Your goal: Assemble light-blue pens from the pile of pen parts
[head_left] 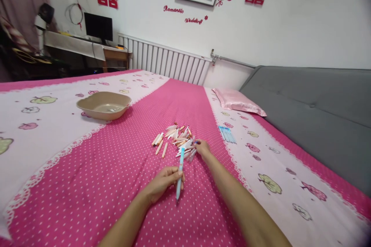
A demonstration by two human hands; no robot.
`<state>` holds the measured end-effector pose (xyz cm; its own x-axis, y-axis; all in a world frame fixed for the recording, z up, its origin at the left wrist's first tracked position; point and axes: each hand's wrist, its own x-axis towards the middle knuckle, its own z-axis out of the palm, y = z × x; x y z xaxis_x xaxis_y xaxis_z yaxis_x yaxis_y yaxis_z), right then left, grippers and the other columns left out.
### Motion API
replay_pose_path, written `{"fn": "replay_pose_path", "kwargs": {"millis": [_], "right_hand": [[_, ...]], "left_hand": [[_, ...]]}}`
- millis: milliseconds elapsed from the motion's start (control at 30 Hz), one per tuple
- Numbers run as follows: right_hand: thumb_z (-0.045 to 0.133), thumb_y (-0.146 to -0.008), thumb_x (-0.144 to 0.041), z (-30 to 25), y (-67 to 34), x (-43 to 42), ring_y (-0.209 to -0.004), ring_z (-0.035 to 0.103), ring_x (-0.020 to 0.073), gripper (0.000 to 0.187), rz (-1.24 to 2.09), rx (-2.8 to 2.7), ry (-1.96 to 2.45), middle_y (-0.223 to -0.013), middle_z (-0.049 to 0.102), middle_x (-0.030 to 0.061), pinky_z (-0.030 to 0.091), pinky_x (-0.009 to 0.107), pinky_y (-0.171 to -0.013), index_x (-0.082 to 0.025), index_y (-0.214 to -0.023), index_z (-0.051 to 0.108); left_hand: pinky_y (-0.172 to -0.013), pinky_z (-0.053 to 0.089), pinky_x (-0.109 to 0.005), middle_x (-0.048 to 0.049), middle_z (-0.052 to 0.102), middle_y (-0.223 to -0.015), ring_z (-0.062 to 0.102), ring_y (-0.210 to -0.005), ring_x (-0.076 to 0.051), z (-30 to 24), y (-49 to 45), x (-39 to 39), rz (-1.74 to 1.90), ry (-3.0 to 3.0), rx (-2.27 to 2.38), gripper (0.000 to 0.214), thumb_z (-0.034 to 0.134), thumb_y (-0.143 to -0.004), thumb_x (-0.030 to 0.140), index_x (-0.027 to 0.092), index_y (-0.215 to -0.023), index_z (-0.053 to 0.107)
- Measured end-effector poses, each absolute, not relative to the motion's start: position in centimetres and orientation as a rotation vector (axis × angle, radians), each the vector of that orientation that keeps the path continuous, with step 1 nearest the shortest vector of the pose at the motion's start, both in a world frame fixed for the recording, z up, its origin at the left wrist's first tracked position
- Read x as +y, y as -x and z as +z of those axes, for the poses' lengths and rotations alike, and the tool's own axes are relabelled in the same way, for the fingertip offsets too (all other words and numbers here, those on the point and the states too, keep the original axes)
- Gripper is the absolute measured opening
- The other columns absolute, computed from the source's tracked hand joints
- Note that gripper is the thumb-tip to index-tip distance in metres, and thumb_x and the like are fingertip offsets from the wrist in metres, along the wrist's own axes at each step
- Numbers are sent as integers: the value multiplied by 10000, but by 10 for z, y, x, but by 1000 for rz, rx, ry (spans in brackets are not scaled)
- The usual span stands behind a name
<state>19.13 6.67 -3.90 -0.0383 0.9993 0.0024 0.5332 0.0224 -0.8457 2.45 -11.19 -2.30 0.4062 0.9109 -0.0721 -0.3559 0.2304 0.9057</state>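
Observation:
My left hand (167, 181) is closed around a light blue pen (180, 175), held tilted with its dark tip pointing down toward me. At the right edge of a loose pile of pens (182, 142), my right hand (203, 148) has its fingers pinched together. A small dark blue bit shows at those fingertips, but what they hold is too small to make out. The pile mixes white, clear and peach-orange pens. Several peach pens (164, 150) lie a little apart on its left. To the right, a neat row of light blue pens (227, 134) rests on the bedspread.
A beige plastic basin (104, 106) sits on the bed at the left. The pink dotted bedspread (121, 185) spreads under everything. A pink pillow (239, 102) lies by the grey headboard (313, 112). Behind are a radiator (165, 60) and a desk with a monitor (98, 27).

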Motion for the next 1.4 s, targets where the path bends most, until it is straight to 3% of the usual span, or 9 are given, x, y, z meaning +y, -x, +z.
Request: {"fn": "replay_pose_path", "kwargs": {"millis": [167, 433, 600, 833, 1067, 1400], "right_hand": [[550, -870, -299, -39, -196, 57, -878, 584, 167, 184, 979, -1557, 1656, -1021, 598, 50, 498, 338, -759, -158, -978, 599], [563, -830, -350, -2, -205, 13, -709, 626, 153, 216, 1158, -1437, 1344, -785, 655, 52, 509, 294, -673, -136, -822, 589], [633, -712, -434, 29, -208, -32, -731, 618, 171, 338, 1171, -1500, 1132, -821, 671, 51, 492, 298, -686, -163, -915, 625], [497, -842, -425, 31, -199, -61, -625, 527, 139, 357, 1085, -1739, 966, -712, 571, 9, 455, 276, -606, -179, -1083, 590], [566, -807, -415, 39, -205, -63, -656, 525, 130, 242, 1194, -1564, 861, -719, 551, -8, 450, 256, -628, -192, -901, 550], [474, -880, -355, 41, -214, -62, -664, 497, 136, 233, 1011, -1740, 853, -707, 536, -6, 408, 250, -609, -193, -976, 612]], "left_hand": [[-490, 416, -196, -40, 628, -601, 542, -492, -94, -23, -25, -113, 975, -946, 714, 335, 655, -732, 437, 106, -733, 598], [-485, 418, -197, -45, 626, -607, 542, -498, -99, -21, -25, -114, 938, -980, 711, 371, 642, -731, 470, 105, -727, 576], [-473, 417, -202, -45, 636, -591, 548, -479, -106, -24, -25, -114, 921, -1019, 683, 361, 617, -754, 474, 121, -760, 543], [-460, 400, -188, -26, 621, -555, 528, -456, -88, -24, -23, -113, 881, -1087, 708, 359, 621, -756, 465, 110, -779, 572], [-432, 361, -185, -18, 603, -530, 482, -421, -77, -20, -24, -114, 872, -1101, 725, 377, 626, -742, 486, 111, -773, 595], [-406, 296, -179, -1, 566, -490, 413, -376, -56, -22, -23, -112, 834, -1117, 756, 391, 617, -745, 493, 104, -785, 640]]}}
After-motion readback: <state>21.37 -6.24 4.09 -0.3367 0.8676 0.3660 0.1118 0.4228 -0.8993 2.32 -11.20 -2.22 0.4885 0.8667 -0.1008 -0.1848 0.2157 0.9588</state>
